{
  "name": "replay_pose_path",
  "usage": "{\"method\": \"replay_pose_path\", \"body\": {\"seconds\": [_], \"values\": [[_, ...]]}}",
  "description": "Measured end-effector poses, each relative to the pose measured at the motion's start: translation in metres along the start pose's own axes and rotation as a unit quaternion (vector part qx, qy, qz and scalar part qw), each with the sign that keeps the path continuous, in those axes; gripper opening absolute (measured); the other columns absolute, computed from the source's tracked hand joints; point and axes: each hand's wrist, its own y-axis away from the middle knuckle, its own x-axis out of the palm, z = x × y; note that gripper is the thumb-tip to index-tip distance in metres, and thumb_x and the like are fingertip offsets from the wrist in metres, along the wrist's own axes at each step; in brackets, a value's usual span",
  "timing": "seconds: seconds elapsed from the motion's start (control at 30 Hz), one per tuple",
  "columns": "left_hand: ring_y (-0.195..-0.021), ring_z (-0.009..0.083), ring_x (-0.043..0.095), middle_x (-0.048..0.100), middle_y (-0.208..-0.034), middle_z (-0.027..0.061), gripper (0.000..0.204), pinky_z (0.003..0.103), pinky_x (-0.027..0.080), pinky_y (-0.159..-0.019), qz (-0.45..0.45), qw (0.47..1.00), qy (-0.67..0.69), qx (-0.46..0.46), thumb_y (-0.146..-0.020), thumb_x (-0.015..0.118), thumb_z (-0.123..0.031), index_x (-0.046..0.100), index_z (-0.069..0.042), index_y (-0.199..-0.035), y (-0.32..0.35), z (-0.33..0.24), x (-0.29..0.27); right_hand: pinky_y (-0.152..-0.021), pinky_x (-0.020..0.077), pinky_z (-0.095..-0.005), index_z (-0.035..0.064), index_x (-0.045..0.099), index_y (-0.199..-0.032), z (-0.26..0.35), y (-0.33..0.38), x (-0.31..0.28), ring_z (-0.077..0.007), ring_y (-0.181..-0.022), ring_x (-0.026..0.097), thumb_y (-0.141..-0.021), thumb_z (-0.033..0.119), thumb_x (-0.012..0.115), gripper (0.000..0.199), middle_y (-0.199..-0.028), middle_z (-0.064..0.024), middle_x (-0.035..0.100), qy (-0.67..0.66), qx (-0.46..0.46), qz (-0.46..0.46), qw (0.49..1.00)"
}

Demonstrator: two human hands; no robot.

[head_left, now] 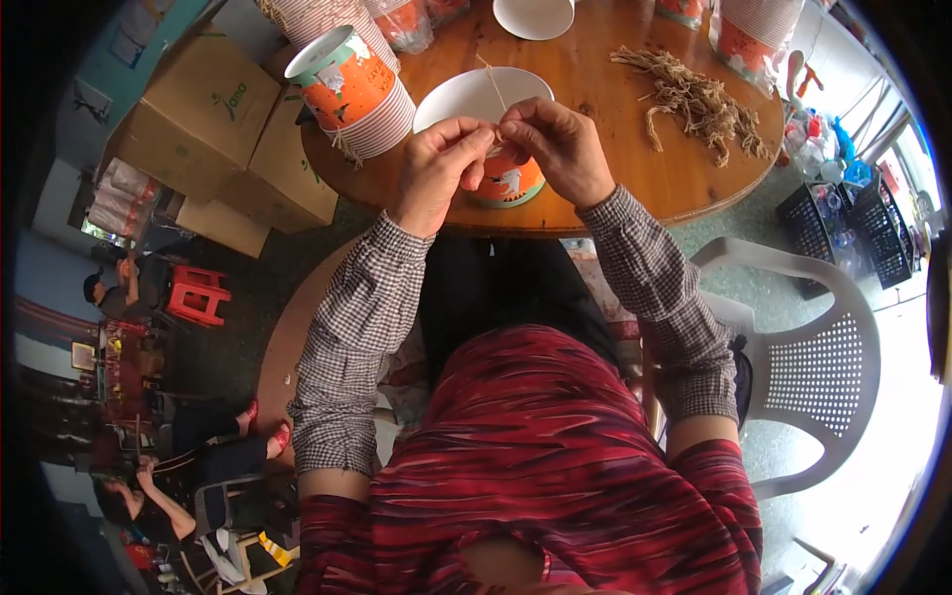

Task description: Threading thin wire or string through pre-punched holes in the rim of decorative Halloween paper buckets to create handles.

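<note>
A paper bucket (515, 188), orange and green outside and white inside, stands at the near edge of the round wooden table. Above its near rim, my left hand (446, 164) and my right hand (562, 144) meet with fingertips pinched. Between them is a piece of thin twine (494, 83), one end sticking up across the bucket's white inside. The part at the fingertips is mostly hidden. Tangled twine pieces (706, 104) lie to the right. A tilted stack of matching buckets (357, 94) leans at the left, with twine ends hanging near its base.
Another white-lined bucket (534, 16) sits at the table's far side, and more stacked buckets (746, 45) stand far right. Cardboard boxes (208, 99) crowd the left. A plastic chair (813, 367) and black crates (853, 228) are at the right. Other people sit at the lower left near a red stool (198, 295).
</note>
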Motion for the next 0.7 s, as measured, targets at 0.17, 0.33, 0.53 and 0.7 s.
{"method": "replay_pose_path", "body": {"seconds": [0.17, 0.33, 0.53, 0.7], "values": [[-0.049, 0.0029, 0.043, 0.058, -0.072, -0.0009, 0.015, 0.017, 0.033, -0.045, -0.009, 0.999, -0.042, -0.001, -0.089, 0.057, -0.013, 0.061, 0.001, -0.089, 0.0, 0.0, 0.004, -0.064, 0.0521, -0.0241, -0.0001, 0.059, -0.093, -0.003, 0.001, 0.0, -0.0087, -0.071, 0.062, -0.091, 0.01, 0.057, 0.01, -0.077, -0.0039, 0.064, 0.035, -0.001, -0.005, 0.999], [-0.048, 0.0035, 0.044, 0.053, -0.068, -0.0005, 0.014, 0.017, 0.034, -0.045, -0.013, 0.999, -0.034, 0.029, -0.093, 0.053, -0.014, 0.056, -0.001, -0.093, 0.001, 0.005, 0.003, -0.064, 0.0524, -0.0249, 0.0011, 0.06, -0.092, -0.005, 0.002, 0.004, -0.0101, -0.069, 0.063, -0.089, 0.008, 0.058, 0.008, -0.076, -0.0058, 0.065, 0.069, -0.024, -0.024, 0.997], [-0.051, 0.004, 0.039, 0.05, -0.071, -0.0008, 0.013, 0.018, 0.03, -0.045, -0.084, 0.993, -0.032, 0.08, -0.095, 0.05, -0.017, 0.053, -0.006, -0.09, 0.007, 0.006, 0.008, -0.063, 0.0528, -0.0289, 0.0038, 0.062, -0.088, 0.005, 0.004, 0.006, -0.0222, -0.068, 0.065, -0.082, 0.006, 0.061, 0.006, -0.077, -0.0105, 0.065, 0.223, -0.109, -0.049, 0.967], [-0.053, 0.0039, 0.036, 0.048, -0.069, -0.0016, 0.013, 0.017, 0.026, -0.046, -0.104, 0.99, -0.013, 0.091, -0.096, 0.049, -0.017, 0.053, -0.005, -0.089, 0.01, 0.022, -0.004, -0.06, 0.0508, -0.0316, 0.0035, 0.061, -0.083, 0.004, 0.006, 0.004, -0.0251, -0.067, 0.063, -0.08, 0.005, 0.061, 0.003, -0.077, -0.0098, 0.063, 0.25, -0.105, -0.084, 0.959]]}}
